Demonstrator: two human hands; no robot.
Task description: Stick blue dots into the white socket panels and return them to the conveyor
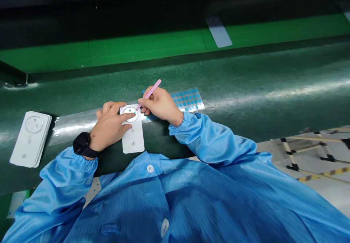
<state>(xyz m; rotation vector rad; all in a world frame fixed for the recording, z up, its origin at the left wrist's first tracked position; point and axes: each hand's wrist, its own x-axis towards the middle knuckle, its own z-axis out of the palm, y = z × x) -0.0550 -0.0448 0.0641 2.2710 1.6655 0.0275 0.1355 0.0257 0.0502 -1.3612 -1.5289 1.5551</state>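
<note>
My right hand [161, 104] grips pink tweezers [153, 88], their tip down at the round window of a white phone-shaped panel [133, 139]. A small blue spot shows at the tweezer tip. Fingers of my left hand [109, 124] are stretched out over the panel's left side, the index finger reaching the round window. Under both hands runs a clear plastic sheet [73, 126]. Rows of blue round stickers [188, 100] cover its right end, beside my right wrist.
A stack of similar white panels [30, 139] lies to the left on the green bench [246, 104]. One grey-white panel [219, 32] rests on the bright green strip [164, 38] at the back. A pipe frame [306, 148] stands on the floor at right.
</note>
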